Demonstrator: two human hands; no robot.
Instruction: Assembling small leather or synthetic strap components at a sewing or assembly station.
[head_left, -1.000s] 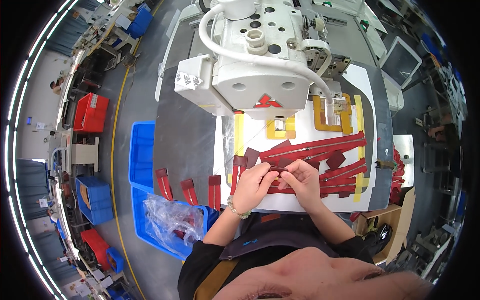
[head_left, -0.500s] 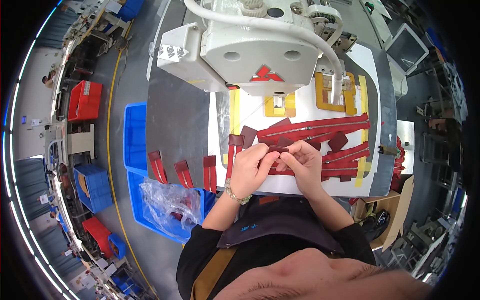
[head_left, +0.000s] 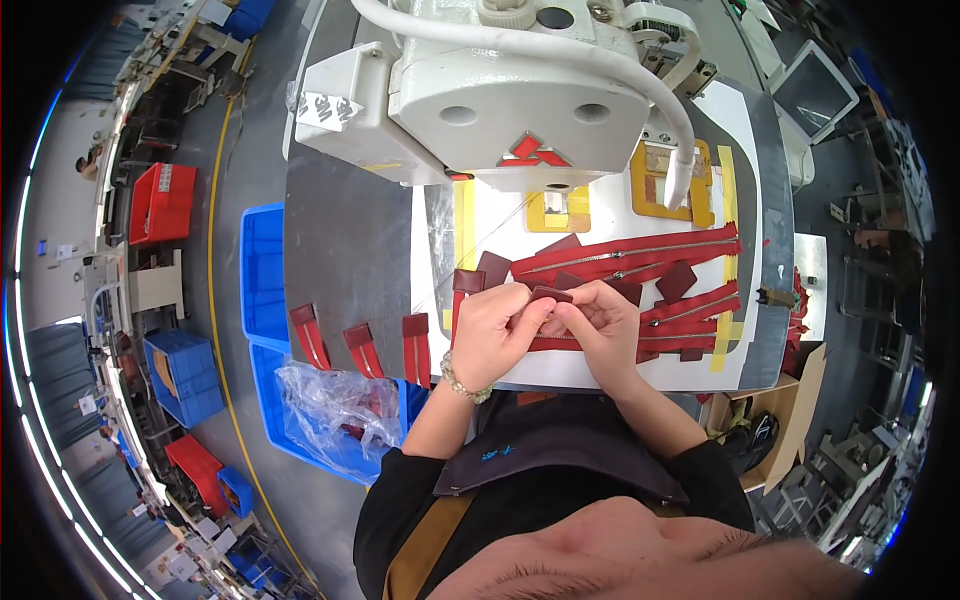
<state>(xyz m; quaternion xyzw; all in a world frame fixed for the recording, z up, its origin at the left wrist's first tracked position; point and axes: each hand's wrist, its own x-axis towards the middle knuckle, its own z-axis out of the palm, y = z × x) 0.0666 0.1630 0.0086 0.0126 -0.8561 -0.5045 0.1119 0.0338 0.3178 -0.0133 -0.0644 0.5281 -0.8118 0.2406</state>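
My left hand (head_left: 492,335) and my right hand (head_left: 603,328) meet over the near side of the work table. Both pinch a small maroon leather patch (head_left: 551,293) between thumbs and fingers; its lower part is hidden by the fingertips. Red zippers (head_left: 630,258) with metal teeth lie just beyond and to the right of my hands. Among them are loose maroon patches, one square patch (head_left: 677,281) by the right hand and another patch (head_left: 494,267) beyond the left. Left of my hands, several red zipper strips (head_left: 416,352) capped with maroon patches hang toward the near edge.
A white sewing machine head (head_left: 520,115) overhangs the table's far side. Below it sit a small yellow clamp frame (head_left: 546,222) and a larger yellow frame (head_left: 646,205). Blue bins (head_left: 262,270) stand at the left, one holding clear plastic (head_left: 335,405). An open cardboard box (head_left: 790,420) stands at lower right.
The patch has tilted slightly between my fingers, and both hands have shifted a little left in the picture. The whole view has shifted slightly too.
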